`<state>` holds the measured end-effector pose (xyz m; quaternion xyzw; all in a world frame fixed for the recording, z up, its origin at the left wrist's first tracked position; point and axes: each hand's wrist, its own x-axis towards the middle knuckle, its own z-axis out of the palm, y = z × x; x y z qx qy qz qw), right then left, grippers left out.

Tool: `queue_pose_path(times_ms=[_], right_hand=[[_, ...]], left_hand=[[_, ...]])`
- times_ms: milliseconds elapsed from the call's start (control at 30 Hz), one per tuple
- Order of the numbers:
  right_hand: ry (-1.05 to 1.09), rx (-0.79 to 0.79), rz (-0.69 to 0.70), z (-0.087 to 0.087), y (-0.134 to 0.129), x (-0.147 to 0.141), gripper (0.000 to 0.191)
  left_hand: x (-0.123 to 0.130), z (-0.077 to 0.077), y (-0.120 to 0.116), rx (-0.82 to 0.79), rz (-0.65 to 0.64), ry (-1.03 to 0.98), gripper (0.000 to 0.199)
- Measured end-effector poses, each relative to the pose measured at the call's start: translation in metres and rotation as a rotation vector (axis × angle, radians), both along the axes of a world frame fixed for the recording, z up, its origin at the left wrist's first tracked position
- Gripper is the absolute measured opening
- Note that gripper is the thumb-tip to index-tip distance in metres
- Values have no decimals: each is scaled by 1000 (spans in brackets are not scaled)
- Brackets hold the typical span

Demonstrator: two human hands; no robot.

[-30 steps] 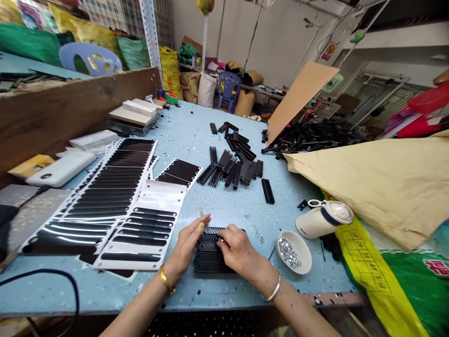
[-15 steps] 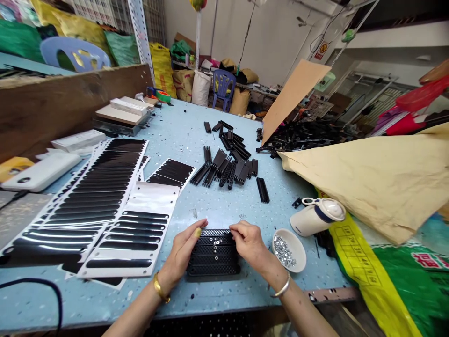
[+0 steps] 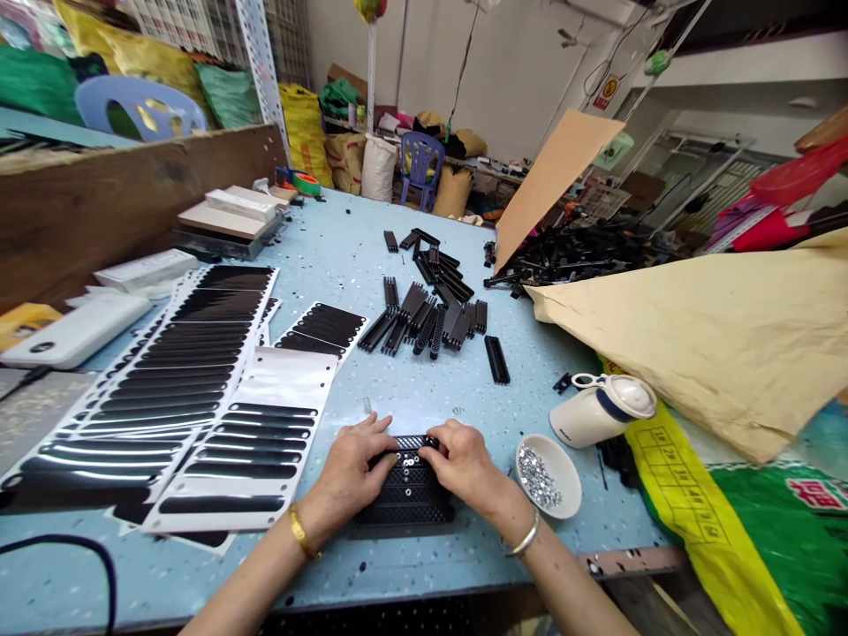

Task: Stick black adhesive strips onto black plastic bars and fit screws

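A black textured block of strips (image 3: 405, 505) lies flat near the table's front edge, with several small silvery nuts (image 3: 407, 468) on top. My left hand (image 3: 351, 468) rests at its upper left, thumb and fingers closed on a black strip at the top. My right hand (image 3: 465, 464) pinches the right end of that strip. To the right stands a white bowl (image 3: 571, 481) of small metal parts (image 3: 538, 475). Sheets of black adhesive strips (image 3: 255, 442) lie to the left.
Black plastic pieces (image 3: 424, 309) are scattered mid-table. A white lidded cup (image 3: 586, 418) lies on its side beyond the bowl. Brown paper (image 3: 695, 327) and a yellow-green bag (image 3: 689, 495) cover the right. A white power bank (image 3: 76, 331) is at the left.
My left hand has moved right and its fingers have come over the block's upper edge. My right hand has shifted slightly left and down, over the top strip.
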<state>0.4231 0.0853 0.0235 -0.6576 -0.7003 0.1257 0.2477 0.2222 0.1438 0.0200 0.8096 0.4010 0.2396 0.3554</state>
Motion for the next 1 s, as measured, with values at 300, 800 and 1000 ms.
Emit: queue_pose_path(times_ms=[300, 800, 1000], right_hand=[[66, 52, -89, -18, -15, 23, 25], [81, 147, -123, -23, -20, 14, 21], [-116, 231, 7, -6, -24, 3, 26]], left_hand=[[-21, -4, -25, -360, 199, -382, 51], [-19, 1, -21, -192, 144, -179, 46], [-9, -2, -8, 136, 51, 9, 23]])
